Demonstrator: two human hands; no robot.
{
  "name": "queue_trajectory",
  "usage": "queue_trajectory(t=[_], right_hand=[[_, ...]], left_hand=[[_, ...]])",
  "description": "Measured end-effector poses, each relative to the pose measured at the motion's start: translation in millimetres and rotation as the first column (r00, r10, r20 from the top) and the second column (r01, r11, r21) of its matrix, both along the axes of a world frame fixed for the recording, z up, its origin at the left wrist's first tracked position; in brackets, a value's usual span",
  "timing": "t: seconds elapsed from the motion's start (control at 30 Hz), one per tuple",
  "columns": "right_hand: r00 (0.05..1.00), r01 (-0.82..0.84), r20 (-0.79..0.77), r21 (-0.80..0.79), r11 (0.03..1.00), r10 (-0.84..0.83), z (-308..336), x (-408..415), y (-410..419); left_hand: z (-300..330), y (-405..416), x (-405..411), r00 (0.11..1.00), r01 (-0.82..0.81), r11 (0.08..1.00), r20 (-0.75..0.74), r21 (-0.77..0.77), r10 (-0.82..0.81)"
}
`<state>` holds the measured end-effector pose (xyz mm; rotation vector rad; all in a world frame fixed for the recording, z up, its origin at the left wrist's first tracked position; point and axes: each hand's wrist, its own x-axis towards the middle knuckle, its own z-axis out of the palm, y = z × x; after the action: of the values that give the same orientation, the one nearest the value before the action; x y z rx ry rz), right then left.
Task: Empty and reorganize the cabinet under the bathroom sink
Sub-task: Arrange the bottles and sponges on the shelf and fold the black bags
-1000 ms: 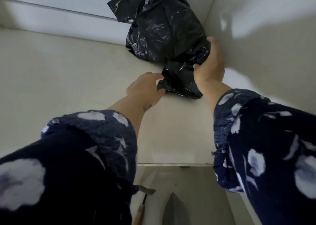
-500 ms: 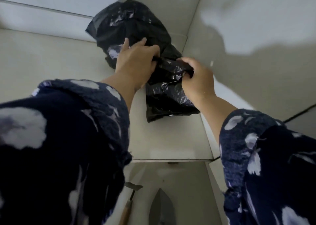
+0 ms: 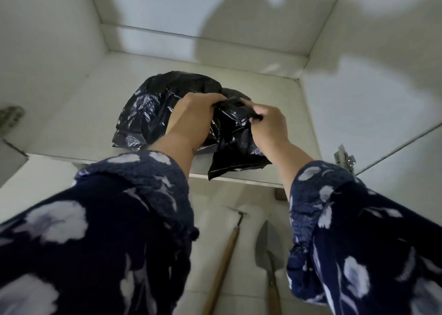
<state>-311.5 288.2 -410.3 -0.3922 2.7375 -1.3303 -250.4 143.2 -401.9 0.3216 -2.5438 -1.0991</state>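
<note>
A crumpled black plastic bag lies on the white cabinet floor, its lower corner hanging over the front edge. My left hand grips the bunched plastic at the bag's top middle. Just to the right, my right hand pinches another fold of the same bag between thumb and fingers. Both forearms come up from below in dark blue sleeves with pale flower prints. What the bag holds is hidden.
White cabinet walls close in at left, back and right. Metal door hinges sit at the left and right edges. On the tiled floor below lie a wooden-handled tool and a small trowel.
The bag has come forward from the back right corner to the cabinet's front edge. Both hands, which first only reached it, now grip its top, and the view has pulled back.
</note>
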Motion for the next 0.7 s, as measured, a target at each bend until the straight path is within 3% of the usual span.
queue_trajectory(t=[0.17, 0.3, 0.53, 0.7], right_hand=[[0.99, -0.133, 0.037, -0.015, 0.991, 0.134, 24.5, 77.5, -37.3], [0.958, -0.287, -0.008, 0.059, 0.956, 0.288, 42.3, 139.1, -65.7], [0.921, -0.383, -0.062, 0.032, 0.923, 0.385, 78.8, 226.1, -95.2], [0.846, -0.52, -0.091, 0.075, 0.851, 0.525, 82.9, 284.7, -108.2]], left_hand=[[23.5, -33.1, 91.7, 0.992, -0.113, 0.993, 0.051, 0.039, 0.111], [40.3, -54.1, 161.5, 0.979, -0.197, 0.979, 0.053, 0.048, 0.195], [61.8, -69.7, 286.4, 0.981, -0.157, 0.978, 0.095, -0.141, 0.171], [55.7, -68.3, 361.6, 0.945, -0.285, 0.93, 0.096, -0.231, 0.314]])
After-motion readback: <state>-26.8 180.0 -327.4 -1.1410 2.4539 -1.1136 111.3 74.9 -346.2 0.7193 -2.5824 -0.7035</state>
